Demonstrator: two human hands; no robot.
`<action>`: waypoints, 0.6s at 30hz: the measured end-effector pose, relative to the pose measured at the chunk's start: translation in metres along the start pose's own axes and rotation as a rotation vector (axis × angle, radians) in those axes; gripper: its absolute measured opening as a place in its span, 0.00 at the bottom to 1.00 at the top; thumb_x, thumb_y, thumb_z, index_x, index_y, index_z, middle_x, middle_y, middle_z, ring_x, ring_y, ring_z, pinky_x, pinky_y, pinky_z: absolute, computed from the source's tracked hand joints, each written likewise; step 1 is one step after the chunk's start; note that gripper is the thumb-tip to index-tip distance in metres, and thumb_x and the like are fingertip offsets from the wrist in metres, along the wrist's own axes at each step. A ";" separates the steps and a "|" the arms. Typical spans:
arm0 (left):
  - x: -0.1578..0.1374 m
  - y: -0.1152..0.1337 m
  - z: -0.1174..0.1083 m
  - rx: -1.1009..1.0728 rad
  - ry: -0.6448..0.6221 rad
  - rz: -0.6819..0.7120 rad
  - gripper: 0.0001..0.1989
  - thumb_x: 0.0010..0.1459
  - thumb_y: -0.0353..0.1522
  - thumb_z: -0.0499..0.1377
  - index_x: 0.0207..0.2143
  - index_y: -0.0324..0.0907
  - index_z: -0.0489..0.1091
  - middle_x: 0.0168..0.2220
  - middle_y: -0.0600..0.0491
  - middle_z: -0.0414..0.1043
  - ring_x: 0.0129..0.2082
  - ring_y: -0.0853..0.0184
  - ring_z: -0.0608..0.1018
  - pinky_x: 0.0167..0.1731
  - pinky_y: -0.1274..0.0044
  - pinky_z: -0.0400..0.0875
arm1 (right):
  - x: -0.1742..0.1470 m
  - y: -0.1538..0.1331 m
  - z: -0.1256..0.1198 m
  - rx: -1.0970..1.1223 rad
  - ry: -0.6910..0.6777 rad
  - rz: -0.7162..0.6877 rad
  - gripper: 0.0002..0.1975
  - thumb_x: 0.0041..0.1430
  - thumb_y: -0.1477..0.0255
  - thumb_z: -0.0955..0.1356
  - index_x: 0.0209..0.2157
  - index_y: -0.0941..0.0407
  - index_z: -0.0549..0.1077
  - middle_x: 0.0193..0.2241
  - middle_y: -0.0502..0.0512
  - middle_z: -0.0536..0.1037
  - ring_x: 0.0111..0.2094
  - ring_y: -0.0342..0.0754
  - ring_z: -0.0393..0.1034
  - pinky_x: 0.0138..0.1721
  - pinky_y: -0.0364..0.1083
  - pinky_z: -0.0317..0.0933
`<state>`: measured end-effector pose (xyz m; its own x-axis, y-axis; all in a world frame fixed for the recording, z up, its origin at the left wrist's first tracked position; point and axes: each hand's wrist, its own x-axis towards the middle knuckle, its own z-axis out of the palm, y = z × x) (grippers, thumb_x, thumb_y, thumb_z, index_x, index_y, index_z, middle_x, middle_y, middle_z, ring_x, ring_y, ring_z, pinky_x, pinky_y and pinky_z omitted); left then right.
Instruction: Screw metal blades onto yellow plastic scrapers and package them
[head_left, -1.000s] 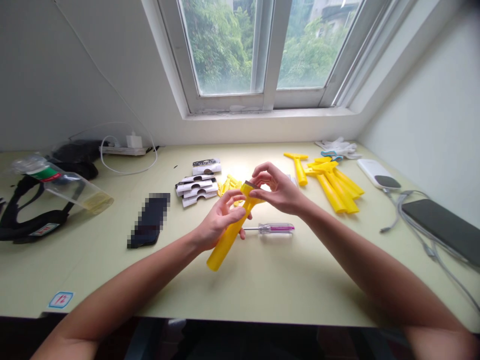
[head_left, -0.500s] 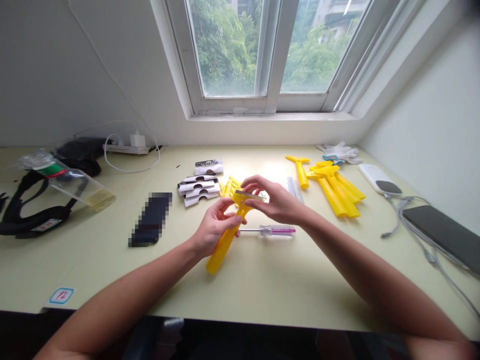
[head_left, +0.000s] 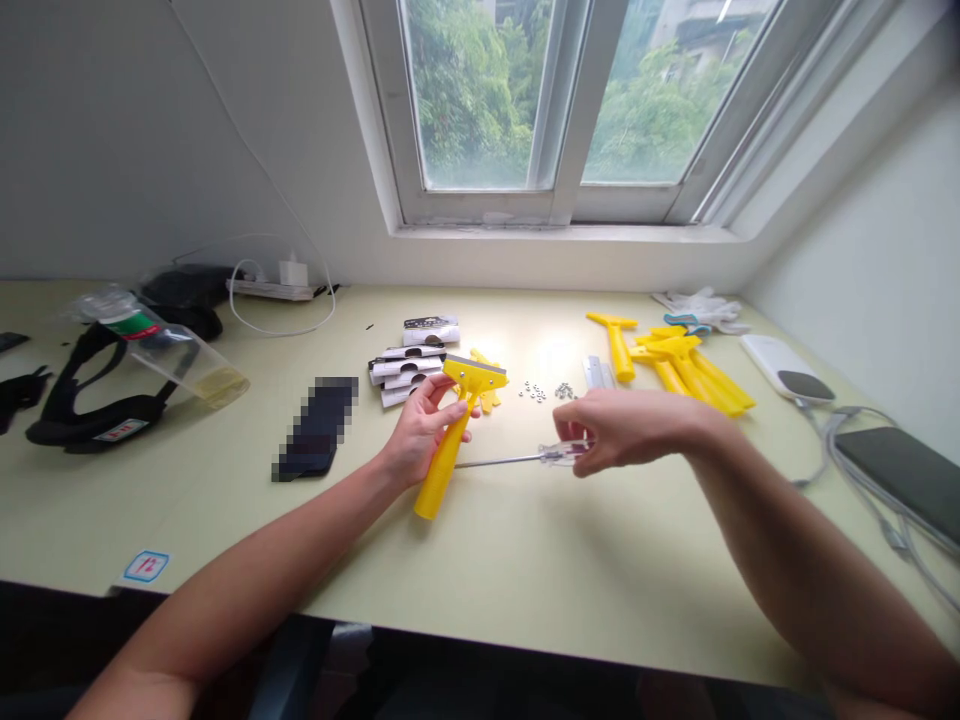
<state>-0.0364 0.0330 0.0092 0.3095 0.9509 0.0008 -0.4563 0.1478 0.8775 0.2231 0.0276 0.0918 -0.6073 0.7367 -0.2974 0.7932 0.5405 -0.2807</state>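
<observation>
Yellow scraper [head_left: 444,465] is gripped in left hand [head_left: 414,437] over bench [head_left: 525,565]; screwdriver [head_left: 553,455] handle is grasped by right hand [head_left: 631,428]. Step is judged as screwdriver pickup; a controlled lift is called for.

A yellow T-shaped scraper [head_left: 448,450] tilts before us, head uppermost. Right of it, a clear-handled screwdriver [head_left: 553,455] points its shaft toward the scraper.

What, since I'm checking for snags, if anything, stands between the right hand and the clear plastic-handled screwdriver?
Nothing visible: the right hand is at the clear-handled screwdriver, its grip partly hidden. Small silvery metal pieces lie farther back.
</observation>
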 end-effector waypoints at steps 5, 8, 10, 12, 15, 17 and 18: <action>0.000 -0.003 -0.001 0.003 0.005 0.005 0.20 0.51 0.29 0.67 0.46 0.46 0.66 0.56 0.51 0.63 0.34 0.70 0.77 0.23 0.81 0.70 | -0.045 0.024 -0.041 0.275 0.142 -0.079 0.07 0.55 0.65 0.71 0.32 0.53 0.75 0.24 0.51 0.76 0.22 0.43 0.71 0.18 0.41 0.61; 0.000 -0.004 0.000 0.003 0.020 0.007 0.21 0.50 0.28 0.67 0.46 0.46 0.66 0.56 0.51 0.63 0.33 0.70 0.77 0.23 0.81 0.69 | -0.068 0.043 -0.052 0.397 0.170 -0.063 0.10 0.58 0.66 0.71 0.41 0.52 0.77 0.28 0.54 0.79 0.24 0.45 0.74 0.19 0.40 0.65; 0.000 -0.004 0.000 0.005 0.030 0.003 0.21 0.50 0.28 0.67 0.46 0.46 0.65 0.57 0.51 0.63 0.33 0.71 0.77 0.23 0.81 0.70 | -0.076 0.050 -0.054 0.397 0.314 -0.076 0.15 0.56 0.66 0.72 0.46 0.51 0.77 0.31 0.55 0.80 0.25 0.45 0.75 0.20 0.40 0.67; -0.001 -0.004 0.001 0.011 0.038 -0.002 0.22 0.49 0.28 0.67 0.46 0.46 0.65 0.57 0.51 0.63 0.33 0.71 0.77 0.23 0.81 0.70 | -0.080 0.051 -0.055 0.376 0.507 -0.107 0.17 0.54 0.65 0.73 0.47 0.50 0.78 0.32 0.54 0.81 0.25 0.44 0.74 0.20 0.40 0.67; -0.001 -0.005 0.001 0.015 0.043 -0.002 0.22 0.49 0.28 0.67 0.45 0.45 0.65 0.57 0.51 0.62 0.33 0.71 0.76 0.22 0.81 0.69 | -0.078 0.047 -0.056 0.379 0.692 -0.147 0.16 0.53 0.66 0.73 0.45 0.49 0.79 0.30 0.52 0.81 0.23 0.42 0.73 0.20 0.40 0.66; -0.001 -0.005 0.002 0.014 0.036 -0.001 0.21 0.49 0.28 0.67 0.45 0.45 0.65 0.56 0.51 0.62 0.33 0.71 0.76 0.22 0.81 0.69 | -0.074 0.045 -0.055 0.386 0.701 -0.157 0.16 0.53 0.66 0.74 0.45 0.49 0.80 0.30 0.52 0.81 0.25 0.43 0.74 0.23 0.41 0.68; -0.001 -0.005 0.002 0.016 0.033 0.000 0.21 0.50 0.28 0.66 0.46 0.45 0.65 0.57 0.51 0.62 0.33 0.71 0.76 0.22 0.81 0.69 | -0.072 0.044 -0.054 0.387 0.686 -0.162 0.16 0.53 0.66 0.74 0.45 0.49 0.79 0.30 0.51 0.81 0.26 0.43 0.75 0.24 0.42 0.69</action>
<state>-0.0329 0.0310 0.0052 0.2819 0.9593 -0.0151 -0.4430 0.1441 0.8849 0.3046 0.0202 0.1503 -0.4500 0.8148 0.3656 0.5492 0.5753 -0.6062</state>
